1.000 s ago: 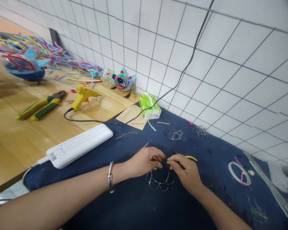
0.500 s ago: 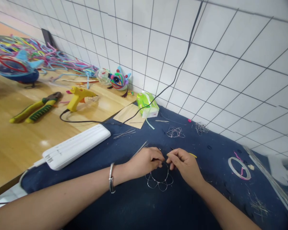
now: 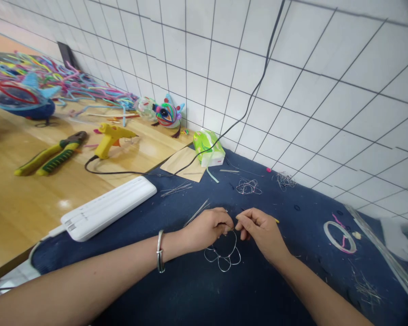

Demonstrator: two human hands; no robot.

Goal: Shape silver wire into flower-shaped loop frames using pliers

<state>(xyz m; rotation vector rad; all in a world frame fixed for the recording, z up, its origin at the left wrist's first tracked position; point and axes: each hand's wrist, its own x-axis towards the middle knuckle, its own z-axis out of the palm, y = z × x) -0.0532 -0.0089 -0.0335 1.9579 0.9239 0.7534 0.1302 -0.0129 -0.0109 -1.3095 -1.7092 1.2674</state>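
Observation:
My left hand (image 3: 211, 229) is closed in a pinch on the upper part of a wire flower (image 3: 224, 257), a thin silvery ring edged with rounded loops. The flower hangs below the fingertips over the dark blue cloth. Just to the right, my right hand (image 3: 258, 226) has thumb and fingers pressed together near the top of the ring. What those fingers hold, if anything, is too small to make out. Behind the right hand a yellow tip (image 3: 276, 220) shows; whether the hand holds it is hidden.
Loose wire pieces (image 3: 197, 212) and tangled wire (image 3: 249, 186) lie on the blue cloth (image 3: 197, 299). A white power strip (image 3: 110, 207), yellow glue gun (image 3: 110, 138) and pliers (image 3: 52, 154) are to the left. A green tissue pack (image 3: 209, 147) stands by the wall; a white ring coil (image 3: 340, 237) lies right.
The wire flower has swung and turned slightly to the left under my left hand. Both hands stay close together in nearly the same place, still pinched.

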